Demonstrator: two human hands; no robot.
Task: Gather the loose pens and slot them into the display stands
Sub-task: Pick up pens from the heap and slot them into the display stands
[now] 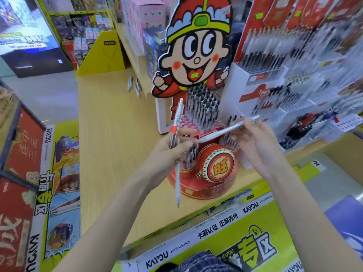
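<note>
My left hand [172,148] grips two pens: a clear pen with a red grip [176,122] pointing up and a white pen [178,183] hanging down. Between the fingers of my right hand [255,138] is a white pen [225,130], held slanted over the red drum-shaped display stand [216,169]. Behind it stands a red tiered stand [202,107] with many dark pens and some open holes at its front left. Several loose pens [134,86] lie far back on the wooden counter.
A large cartoon-figure cutout [196,46] rises behind the stands. White and red pen racks [294,75] fill the right side. The wooden counter [110,134] stretches left and back, with a yellow card display [104,54] at its far end. Printed banners line the counter's edges.
</note>
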